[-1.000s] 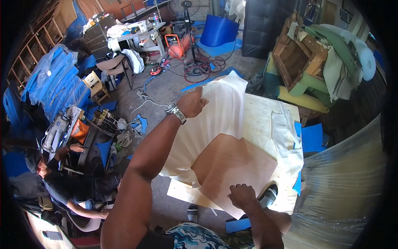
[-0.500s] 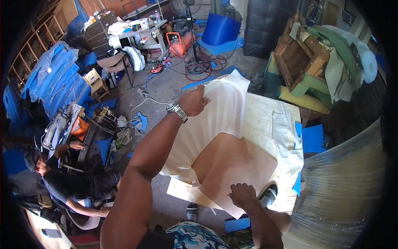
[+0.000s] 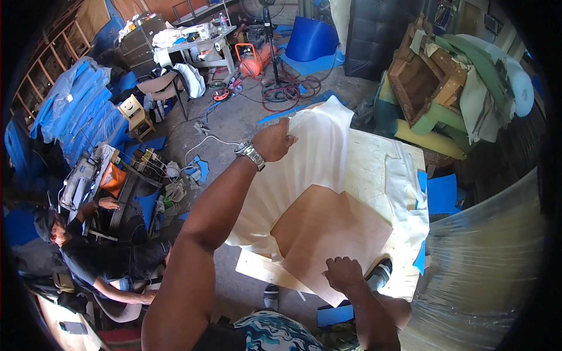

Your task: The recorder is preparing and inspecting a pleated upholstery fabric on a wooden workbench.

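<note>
From the head camera, the left hand (image 3: 274,140), wearing a silver wristwatch (image 3: 250,155), has its fingers clamped on the far edge of a cream-white pleated fabric sheet (image 3: 304,175); the right hand (image 3: 343,274), fingers curled together, presses a flat tan plywood panel (image 3: 328,228) lying on the fabric atop the pale wooden worktable (image 3: 374,169).

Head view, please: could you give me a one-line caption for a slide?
Left hand grips the far edge of a white sheet; right hand presses a tan board on the worktable.
</note>
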Tool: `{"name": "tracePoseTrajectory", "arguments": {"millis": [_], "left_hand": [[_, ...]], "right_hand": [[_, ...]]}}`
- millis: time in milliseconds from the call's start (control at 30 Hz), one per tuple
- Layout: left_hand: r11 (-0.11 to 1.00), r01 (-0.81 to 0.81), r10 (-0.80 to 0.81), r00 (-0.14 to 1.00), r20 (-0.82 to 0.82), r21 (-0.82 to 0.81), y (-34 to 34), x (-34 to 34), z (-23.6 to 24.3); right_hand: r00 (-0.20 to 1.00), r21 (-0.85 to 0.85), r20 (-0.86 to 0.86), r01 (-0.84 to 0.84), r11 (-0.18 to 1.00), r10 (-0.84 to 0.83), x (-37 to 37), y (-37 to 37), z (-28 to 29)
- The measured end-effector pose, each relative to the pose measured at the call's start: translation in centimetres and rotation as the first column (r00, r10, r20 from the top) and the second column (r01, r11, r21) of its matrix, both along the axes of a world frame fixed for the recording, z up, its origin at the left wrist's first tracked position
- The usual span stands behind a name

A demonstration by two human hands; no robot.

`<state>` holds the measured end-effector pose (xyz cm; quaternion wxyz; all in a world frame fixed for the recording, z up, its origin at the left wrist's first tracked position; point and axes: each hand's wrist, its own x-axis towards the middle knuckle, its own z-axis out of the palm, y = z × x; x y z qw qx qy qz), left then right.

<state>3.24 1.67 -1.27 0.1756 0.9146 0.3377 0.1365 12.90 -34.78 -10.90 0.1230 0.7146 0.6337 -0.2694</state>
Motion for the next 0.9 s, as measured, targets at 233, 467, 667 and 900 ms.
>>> {"name": "tracePoseTrajectory", "arguments": {"millis": [233,467,667,900], "left_hand": [[1.000,0.004,-0.004,1.000,-0.004,-0.001,0.21,0.03,-0.16],[1.000,0.014,-0.014,1.000,0.017,0.019,0.25,0.07,-0.27],[0.999,0.031,-0.031,0.999,0.031,0.018,0.17,0.01,-0.18],[0.999,0.034,-0.034,0.999,0.038,0.025,0.13,-0.03,-0.18]], "right_hand": [[1.000,0.063,0.015,0.014,0.998,-0.015,-0.09,-0.20,-0.48],[1.000,0.074,0.003,0.007,0.997,-0.007,-0.08,-0.20,-0.63],[1.000,0.066,0.000,0.011,0.998,-0.011,-0.10,-0.14,-0.53],[1.000,0.021,-0.001,0.007,1.000,-0.007,-0.10,-0.01,-0.27]]}}
